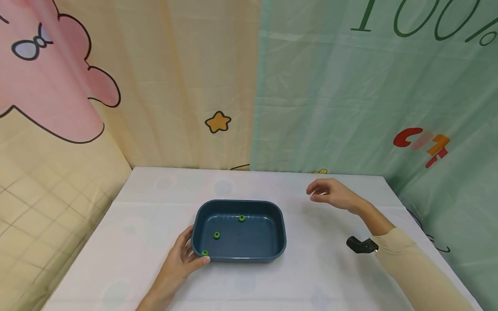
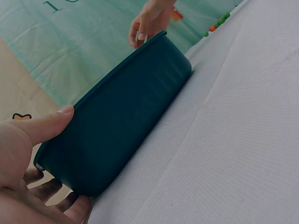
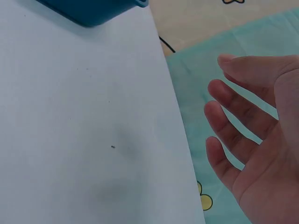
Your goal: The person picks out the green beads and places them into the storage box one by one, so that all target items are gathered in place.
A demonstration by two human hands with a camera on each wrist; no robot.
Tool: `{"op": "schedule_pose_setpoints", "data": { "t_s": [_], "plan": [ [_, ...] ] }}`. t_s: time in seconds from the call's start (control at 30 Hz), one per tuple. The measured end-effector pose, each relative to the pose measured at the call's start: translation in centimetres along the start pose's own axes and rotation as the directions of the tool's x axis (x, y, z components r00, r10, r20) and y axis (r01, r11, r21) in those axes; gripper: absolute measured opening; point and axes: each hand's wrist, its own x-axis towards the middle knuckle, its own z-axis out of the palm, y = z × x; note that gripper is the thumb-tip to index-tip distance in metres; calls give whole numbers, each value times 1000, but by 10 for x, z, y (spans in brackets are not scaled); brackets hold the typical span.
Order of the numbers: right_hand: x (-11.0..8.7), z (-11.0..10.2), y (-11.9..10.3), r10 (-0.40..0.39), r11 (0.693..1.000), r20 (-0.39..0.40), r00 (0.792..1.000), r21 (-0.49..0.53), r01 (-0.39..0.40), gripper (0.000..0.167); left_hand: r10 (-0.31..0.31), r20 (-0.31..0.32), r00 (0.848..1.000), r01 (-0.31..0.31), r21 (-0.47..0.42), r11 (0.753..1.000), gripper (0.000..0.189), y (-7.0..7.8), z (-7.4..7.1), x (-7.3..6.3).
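White worktop [image 1: 249, 276]. Left hand [image 1: 177, 265] grips blue tray [image 1: 272, 252] at 8 o'clock corner; rigid, light, probably slick, rim hold best. Right hand [image 1: 330, 194] at 2 o'clock, fingers [image 3: 233, 135] relaxed, empty.

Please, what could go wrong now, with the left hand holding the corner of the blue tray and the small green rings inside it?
1. The left hand grips only one near corner of the blue tray; if it lifts or pulls there, the tray may tilt or slide on the smooth tablecloth.
2. One green ring sits at that gripped corner, under the thumb, and could be knocked out.
3. The right hand hovers open, apart from the tray, so it gives no support.
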Motion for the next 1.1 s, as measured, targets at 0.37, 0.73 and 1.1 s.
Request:
{"op": "schedule_pose_setpoints", "data": {
  "t_s": [0.37, 0.73, 1.1],
  "plan": [
    [-17, -14, 22, 58, 998, -47, 997, -26, -59, 25, -17, -11, 1000, 17, 11, 1000, 96, 0, 0, 0],
    [-33, -27, 36, 114, 992, -85, 990, -41, -118, 38, -8, -6, 1000, 8, 6, 1000, 96, 0, 0, 0],
    [-53, -43, 54, 145, 981, -176, 974, -101, -165, 37, 1, 1, 1000, -1, 10, 1000, 95, -1, 0, 0]
  ]
}}
